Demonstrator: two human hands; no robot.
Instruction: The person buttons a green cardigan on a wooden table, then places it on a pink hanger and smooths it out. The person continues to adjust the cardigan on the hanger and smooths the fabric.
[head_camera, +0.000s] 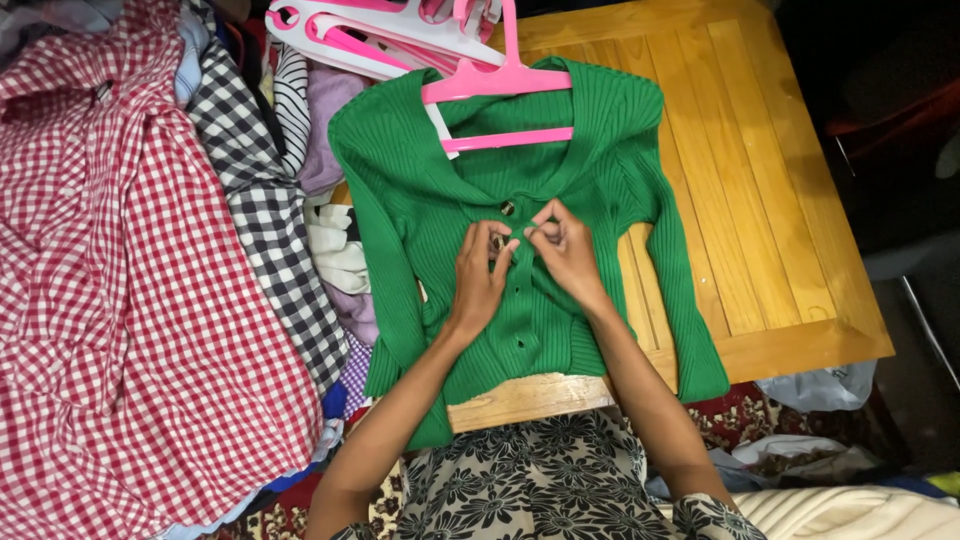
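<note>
At table centre, left hand (480, 275) and right hand (562, 245) pinch the green cardigan's (420, 200) placket at a button (507, 208); the ribbing at twelve o'clock could pucker off the pink hanger (497, 85) if tugged.

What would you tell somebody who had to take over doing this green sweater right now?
Left hand and right hand both pinch the front edge of the green cardigan at its second button.
The cardigan lies flat on the wooden table, on a pink hanger.
Top button looks fastened.
The lower front looks unbuttoned.
A clothes pile sits to the left.
</note>
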